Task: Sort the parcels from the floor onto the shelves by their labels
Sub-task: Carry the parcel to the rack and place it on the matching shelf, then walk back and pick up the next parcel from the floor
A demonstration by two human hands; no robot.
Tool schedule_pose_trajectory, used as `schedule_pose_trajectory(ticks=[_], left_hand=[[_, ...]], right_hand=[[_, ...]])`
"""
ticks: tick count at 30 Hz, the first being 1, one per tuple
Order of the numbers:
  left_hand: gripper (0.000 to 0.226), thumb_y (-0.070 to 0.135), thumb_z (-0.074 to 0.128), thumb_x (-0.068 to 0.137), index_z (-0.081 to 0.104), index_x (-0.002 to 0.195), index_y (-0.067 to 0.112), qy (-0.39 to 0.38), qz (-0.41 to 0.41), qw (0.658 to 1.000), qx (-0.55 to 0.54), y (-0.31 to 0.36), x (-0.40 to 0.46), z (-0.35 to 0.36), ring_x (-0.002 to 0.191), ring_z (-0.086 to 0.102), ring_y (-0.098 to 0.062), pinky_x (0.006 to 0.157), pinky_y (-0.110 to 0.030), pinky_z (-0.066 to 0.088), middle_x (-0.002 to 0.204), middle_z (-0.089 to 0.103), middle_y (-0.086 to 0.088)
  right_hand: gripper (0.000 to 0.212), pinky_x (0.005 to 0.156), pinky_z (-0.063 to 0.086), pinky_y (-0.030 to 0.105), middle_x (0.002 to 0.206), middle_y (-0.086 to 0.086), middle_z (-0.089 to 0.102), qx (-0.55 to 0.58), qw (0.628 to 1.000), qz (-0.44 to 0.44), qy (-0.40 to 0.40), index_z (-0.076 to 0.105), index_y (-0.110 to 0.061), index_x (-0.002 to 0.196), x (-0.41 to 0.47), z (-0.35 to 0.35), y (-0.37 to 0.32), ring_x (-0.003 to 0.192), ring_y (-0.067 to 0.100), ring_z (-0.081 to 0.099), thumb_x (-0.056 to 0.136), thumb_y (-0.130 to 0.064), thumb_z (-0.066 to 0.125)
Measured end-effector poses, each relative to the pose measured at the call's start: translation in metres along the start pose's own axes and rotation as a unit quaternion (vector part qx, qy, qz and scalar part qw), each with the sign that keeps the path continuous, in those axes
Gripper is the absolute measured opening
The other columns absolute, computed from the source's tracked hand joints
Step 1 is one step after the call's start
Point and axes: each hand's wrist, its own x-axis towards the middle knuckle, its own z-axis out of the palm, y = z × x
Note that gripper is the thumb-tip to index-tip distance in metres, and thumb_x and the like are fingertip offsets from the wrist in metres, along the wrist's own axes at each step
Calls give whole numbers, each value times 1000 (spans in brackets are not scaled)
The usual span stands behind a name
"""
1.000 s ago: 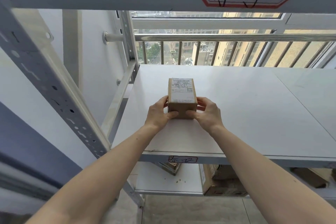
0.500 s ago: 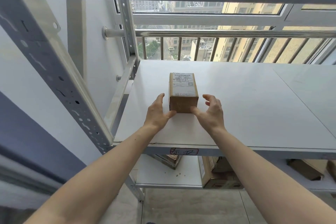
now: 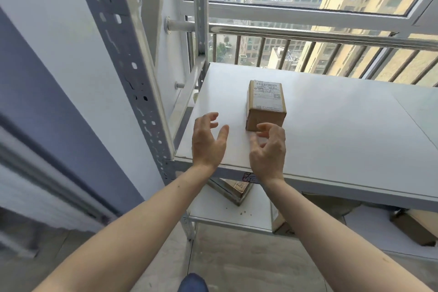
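Note:
A small brown cardboard parcel (image 3: 266, 105) with a white printed label on top stands on the white middle shelf (image 3: 331, 140). My left hand (image 3: 207, 141) hovers to the left of the parcel, fingers loosely spread, holding nothing. My right hand (image 3: 269, 149) hangs just in front of the parcel with relaxed, slightly curled fingers and does not grip it. A red-framed label (image 3: 250, 176) sits on the shelf's front edge, partly hidden by my right wrist.
A perforated grey upright (image 3: 132, 66) of the rack rises at left. The lower shelf (image 3: 213, 208) holds several cardboard boxes (image 3: 233, 188). Behind the rack are a steel railing (image 3: 308, 35) and a window. A tiled floor lies below.
Both hands let go of the parcel and drew back toward me; the left hand moved off to the left. The parcel stays on the shelf. My view tilted down and left.

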Motion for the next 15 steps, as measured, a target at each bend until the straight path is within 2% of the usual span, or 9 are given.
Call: schedule_pose_trajectory(ticks=[4, 7, 10, 12, 15], left_hand=[[30, 22, 61, 94, 58, 123, 12, 62, -11, 998, -9, -4, -16, -24, 103, 62, -12, 83, -20, 50, 123, 60, -5], [26, 20, 58, 96, 59, 120, 12, 106, -22, 994, -13, -7, -30, -43, 100, 61, -10, 82, -17, 49, 121, 61, -5], [22, 19, 56, 97, 59, 117, 12, 145, -23, 989, -3, -10, -49, -58, 96, 61, -10, 77, -11, 48, 116, 65, -4], [21, 21, 56, 96, 60, 115, 13, 176, -27, 984, 10, -14, -64, -68, 91, 60, -5, 72, -2, 45, 111, 65, -1], [22, 26, 55, 94, 61, 111, 15, 231, -55, 971, 36, -21, -86, -83, 87, 57, 3, 68, -1, 44, 108, 63, 2]], right_hand=[[16, 79, 55, 48, 105, 2, 52, 22, 999, -33, -22, 59, -5, 109, -13, 25, -16, 92, 23, 61, 92, -7, 59], [15, 79, 55, 44, 107, 0, 53, 45, 996, -42, -57, 59, -7, 109, -24, 40, -26, 92, 19, 61, 94, -9, 58], [14, 74, 54, 25, 110, 4, 57, 67, 991, -59, -99, 58, -10, 109, -37, 52, -33, 88, 7, 58, 95, -11, 57], [13, 69, 45, 9, 111, 2, 58, 85, 985, -65, -139, 57, -13, 108, -47, 58, -39, 87, -2, 55, 95, -12, 57], [12, 65, 40, 2, 107, 0, 58, 118, 972, -71, -190, 59, -15, 104, -65, 63, -45, 85, -11, 54, 94, -9, 57]])
